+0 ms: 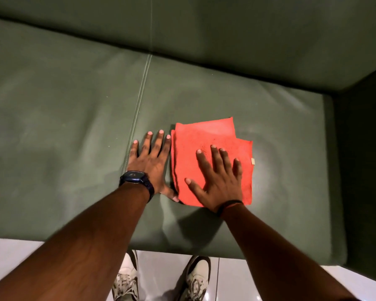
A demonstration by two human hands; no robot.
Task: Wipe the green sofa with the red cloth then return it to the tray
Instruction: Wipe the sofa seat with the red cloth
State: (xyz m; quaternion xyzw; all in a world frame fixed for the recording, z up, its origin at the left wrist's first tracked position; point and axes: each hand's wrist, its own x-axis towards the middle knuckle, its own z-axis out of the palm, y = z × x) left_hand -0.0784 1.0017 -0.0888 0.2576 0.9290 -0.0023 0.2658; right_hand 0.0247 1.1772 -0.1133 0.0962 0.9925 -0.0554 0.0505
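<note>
A folded red cloth (204,135) lies flat on the seat of the green sofa (63,127), right of the seat's stitched seam. My right hand (217,177) presses flat on the cloth's near half, fingers spread, not gripping it. My left hand (152,157) lies flat on the bare seat just left of the cloth, fingers apart, its thumb at the cloth's near left corner. No tray is in view.
The sofa's backrest (226,29) runs along the top and its dark armrest (365,170) rises at the right. A seam (139,105) splits the seat. Below the seat's front edge are a glossy white floor (13,248) and my two pale shoes (195,279).
</note>
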